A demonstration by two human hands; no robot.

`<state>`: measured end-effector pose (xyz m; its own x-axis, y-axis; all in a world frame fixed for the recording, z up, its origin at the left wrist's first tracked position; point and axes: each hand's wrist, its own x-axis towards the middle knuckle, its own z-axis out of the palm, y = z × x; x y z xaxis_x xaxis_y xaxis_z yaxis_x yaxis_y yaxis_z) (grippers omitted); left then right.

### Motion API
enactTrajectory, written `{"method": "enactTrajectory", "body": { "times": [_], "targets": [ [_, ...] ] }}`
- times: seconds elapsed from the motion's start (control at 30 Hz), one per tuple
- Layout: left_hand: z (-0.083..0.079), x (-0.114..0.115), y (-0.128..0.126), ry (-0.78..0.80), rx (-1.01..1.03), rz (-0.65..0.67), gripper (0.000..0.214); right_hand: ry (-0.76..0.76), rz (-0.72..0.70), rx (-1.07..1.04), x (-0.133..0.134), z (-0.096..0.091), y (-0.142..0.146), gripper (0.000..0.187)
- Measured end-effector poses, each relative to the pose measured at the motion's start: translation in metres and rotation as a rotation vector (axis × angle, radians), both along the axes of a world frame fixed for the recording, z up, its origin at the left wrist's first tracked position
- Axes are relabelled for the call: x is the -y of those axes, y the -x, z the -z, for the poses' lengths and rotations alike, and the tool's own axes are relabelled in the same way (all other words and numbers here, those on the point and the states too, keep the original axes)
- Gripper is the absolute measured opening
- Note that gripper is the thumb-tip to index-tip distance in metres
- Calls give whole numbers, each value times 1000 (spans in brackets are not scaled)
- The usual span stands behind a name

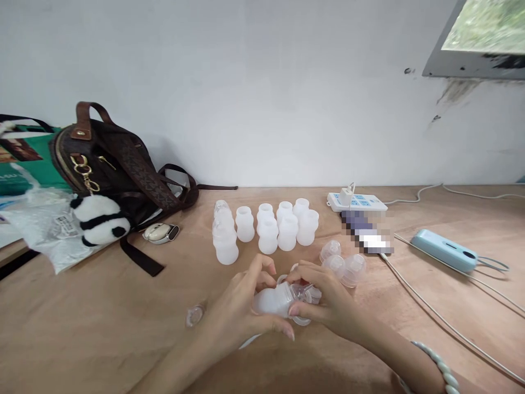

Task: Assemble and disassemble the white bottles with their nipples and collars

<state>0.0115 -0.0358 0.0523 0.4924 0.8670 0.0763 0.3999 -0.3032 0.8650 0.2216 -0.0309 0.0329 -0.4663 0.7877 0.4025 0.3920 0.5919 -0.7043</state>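
Note:
A small frosted white baby bottle (273, 302) lies tilted on its side between my hands, above the table. Around its body my left hand (241, 306) is closed, thumb below and fingers above. My right hand (322, 290) grips the clear top part (302, 293) at the bottle's neck, which the fingers partly cover. Clear ring-like pieces show beneath and behind the right hand, mostly hidden. Several open frosted bottles (267, 236) stand farther back. To their left are two bottles with clear tops (226, 246). Clear dome caps (355, 271) sit right of my right hand.
A small clear piece (194, 316) lies left of my left hand. At the left are a dark backpack (123, 158), a panda plush (100, 221) and a computer mouse (159, 233). A power strip (369, 203), a phone (365, 232), a blue device (445, 250) and cables occupy the right.

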Motion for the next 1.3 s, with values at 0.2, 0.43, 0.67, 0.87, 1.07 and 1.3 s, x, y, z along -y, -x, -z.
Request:
{"method": "enactTrajectory", "body": {
  "times": [0.2, 0.43, 0.67, 0.87, 1.07, 1.3],
  "targets": [
    [9, 1, -1, -451, -194, -26, 60, 188, -24, -5, 0, -1, -4, 46],
    [5, 6, -4, -675, -243, -1, 54, 317, -60, -7, 6, -18, -3, 30],
    [3, 7, -6, -856, -280, 3, 50, 331, -124, -27, 5, -22, -7, 49],
    [-1, 9, -8, -948, -317, 20, 46, 384, -10, 2, 4, -19, -3, 26],
    [0, 9, -5, -917, -263, 4, 48, 232, -100, 82, 8, -25, -4, 31],
    [-5, 5, 4, -466, -139, -74, 49, 240, -33, -155, 4, -17, -5, 28]
  ]
}}
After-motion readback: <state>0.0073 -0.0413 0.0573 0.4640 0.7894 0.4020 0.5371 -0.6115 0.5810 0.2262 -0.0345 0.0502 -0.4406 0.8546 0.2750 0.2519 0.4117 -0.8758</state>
